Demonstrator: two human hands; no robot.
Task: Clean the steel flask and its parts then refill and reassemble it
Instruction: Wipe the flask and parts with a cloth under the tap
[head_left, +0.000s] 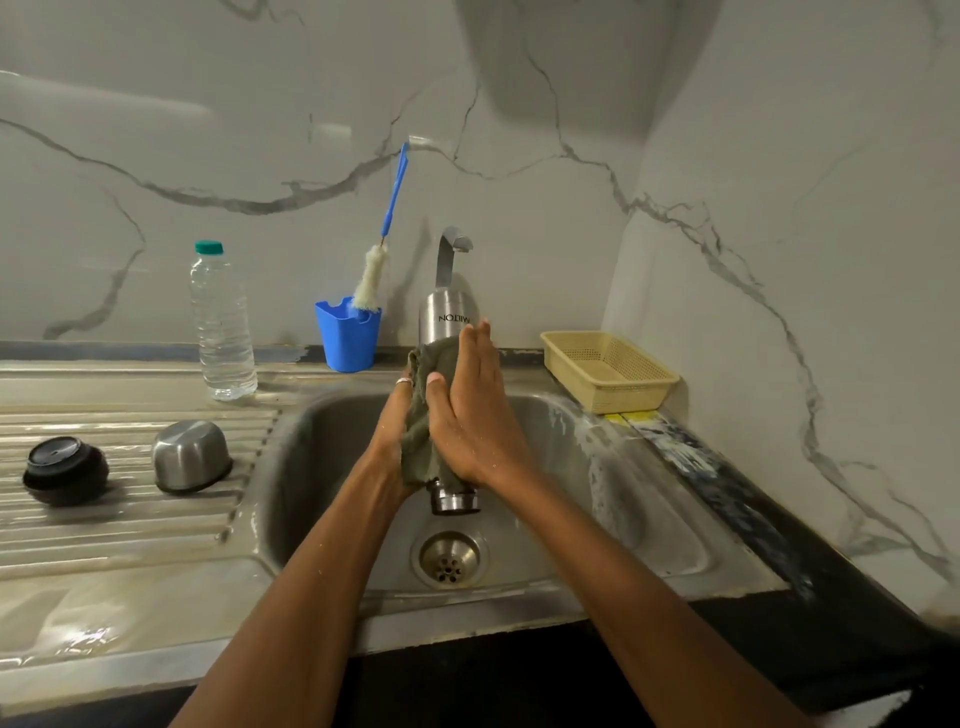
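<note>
Both hands rub a cloth around the upturned steel flask over the sink.

The steel flask (448, 317) is held above the sink (582, 467) basin in front of the tap (453, 253), its mouth pointing down towards the drain (450, 559). A grey-green cloth (422, 441) wraps its middle. The left hand (396, 421) holds the wrapped flask from the left, a ringed finger curling over the cloth's top edge; its other fingers are hidden. The right hand (470, 415) lies flat against the other side, fingers straight and together, thumb pressing the cloth. On the wet drainboard at left, a steel cup (191, 457) sits upside down beside a black stopper (65, 470).
</note>
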